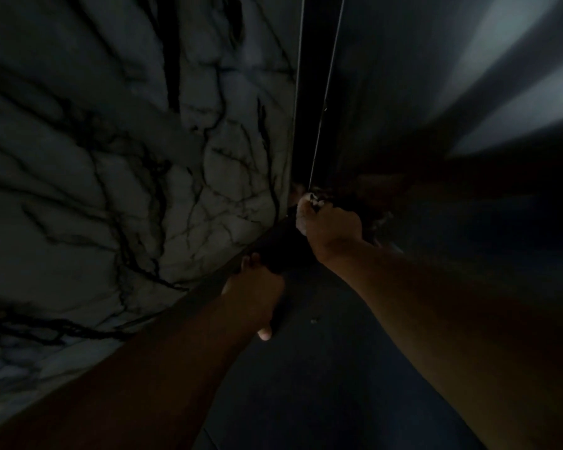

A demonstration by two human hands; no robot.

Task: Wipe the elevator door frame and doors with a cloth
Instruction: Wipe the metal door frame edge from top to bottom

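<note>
Wall panel (117, 164): polished white marble with dark grey veining, smooth and faintly glossy. Door frame (309, 92): dark metal, smooth, edged by a thin bright line. Elevator door (452, 76): brushed metal of satin sheen, on which pale streaks of light are reflected. Floor (322, 368): dark, matt, finely speckled. Cloth (281, 245): dark, matt, soft fabric; its weave cannot be made out in the dim light.
</note>
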